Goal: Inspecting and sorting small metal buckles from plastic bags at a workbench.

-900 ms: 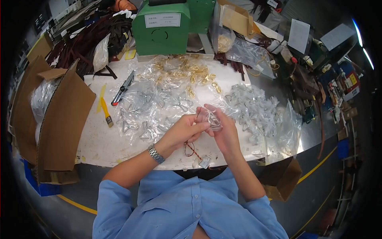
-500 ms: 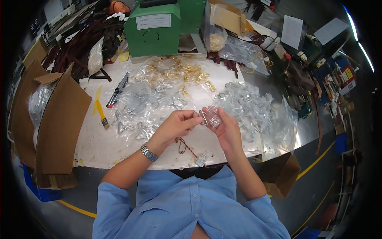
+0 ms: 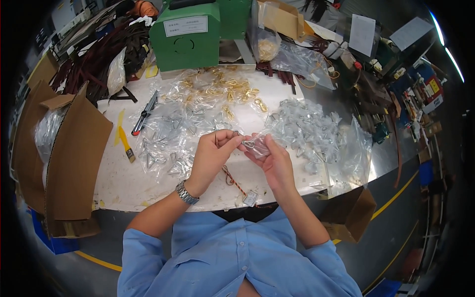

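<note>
At the left a brown carton (image 3: 74, 158) stands open with clear plastic inside; beyond it, at the far left, dark straps (image 3: 86, 74) lie heaped. Next on the white table (image 3: 118, 190) come a yellow-handled brush (image 3: 123, 138), then a cutter (image 3: 145, 113), then bagged silver fittings (image 3: 173, 123), with a green machine (image 3: 188, 52) on the far side. The left hand (image 3: 213, 151), a watch (image 3: 187, 193) at its wrist, has its grip pinched on a silver piece (image 3: 247, 144) — held above the table's near middle, between both hands. Gold clasps (image 3: 231, 91) are scattered farther off; a corded tag (image 3: 250, 198) lies at the near edge. The right hand (image 3: 277, 166) has its grip closed on a small clear bag (image 3: 260, 147) — whether the piece is inside, I cannot tell. Rightmost on the table are more bagged fittings (image 3: 307, 128) and loose plastic (image 3: 358, 153).
</note>
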The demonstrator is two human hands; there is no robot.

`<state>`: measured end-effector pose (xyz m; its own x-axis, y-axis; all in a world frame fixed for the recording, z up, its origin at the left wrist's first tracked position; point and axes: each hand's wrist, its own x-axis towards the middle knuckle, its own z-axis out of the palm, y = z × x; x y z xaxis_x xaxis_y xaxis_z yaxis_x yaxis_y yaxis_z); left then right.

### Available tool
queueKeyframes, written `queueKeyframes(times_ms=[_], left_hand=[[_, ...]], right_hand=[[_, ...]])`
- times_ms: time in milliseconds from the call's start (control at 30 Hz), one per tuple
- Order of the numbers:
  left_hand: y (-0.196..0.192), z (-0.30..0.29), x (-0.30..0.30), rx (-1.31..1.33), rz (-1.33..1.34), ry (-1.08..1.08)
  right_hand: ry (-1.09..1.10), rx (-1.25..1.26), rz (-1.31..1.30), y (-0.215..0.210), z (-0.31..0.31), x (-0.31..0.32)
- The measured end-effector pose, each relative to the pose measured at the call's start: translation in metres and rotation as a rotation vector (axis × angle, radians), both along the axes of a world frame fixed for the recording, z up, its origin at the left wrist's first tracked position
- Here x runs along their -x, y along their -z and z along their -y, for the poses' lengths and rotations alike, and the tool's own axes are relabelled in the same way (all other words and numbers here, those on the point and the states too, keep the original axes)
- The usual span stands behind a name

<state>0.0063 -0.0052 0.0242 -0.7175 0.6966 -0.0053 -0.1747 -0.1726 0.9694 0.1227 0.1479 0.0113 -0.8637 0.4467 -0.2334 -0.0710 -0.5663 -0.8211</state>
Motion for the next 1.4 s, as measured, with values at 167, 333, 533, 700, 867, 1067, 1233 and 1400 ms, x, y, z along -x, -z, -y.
queueKeyframes(times_ms=[167,333,533,700,867,1067,1233,1400], left_hand=[[0.000,0.002,0.001,0.037,-0.114,-0.058],[0.002,0.001,0.001,0.059,-0.125,-0.049],[0.004,0.000,-0.005,0.032,-0.095,-0.040],[0.005,0.001,-0.010,0.078,-0.072,-0.028],[0.011,0.002,-0.007,0.101,-0.119,-0.040],[-0.001,0.004,-0.004,0.148,-0.099,-0.032],[0.002,0.002,-0.003,0.116,-0.092,-0.037],[0.007,0.003,-0.005,0.121,-0.044,-0.037]], right_hand=[[0.014,-0.002,-0.021,-0.003,-0.002,0.001],[0.000,0.016,-0.022,-0.002,-0.003,-0.002],[-0.022,0.023,-0.043,-0.001,0.001,0.000],[-0.012,0.005,-0.036,-0.002,0.003,0.000],[-0.016,0.015,-0.032,-0.004,0.005,0.001],[0.001,0.127,-0.066,-0.001,-0.005,-0.002],[-0.004,0.137,-0.114,0.000,-0.010,-0.004],[-0.034,0.037,-0.077,-0.005,-0.003,-0.004]])
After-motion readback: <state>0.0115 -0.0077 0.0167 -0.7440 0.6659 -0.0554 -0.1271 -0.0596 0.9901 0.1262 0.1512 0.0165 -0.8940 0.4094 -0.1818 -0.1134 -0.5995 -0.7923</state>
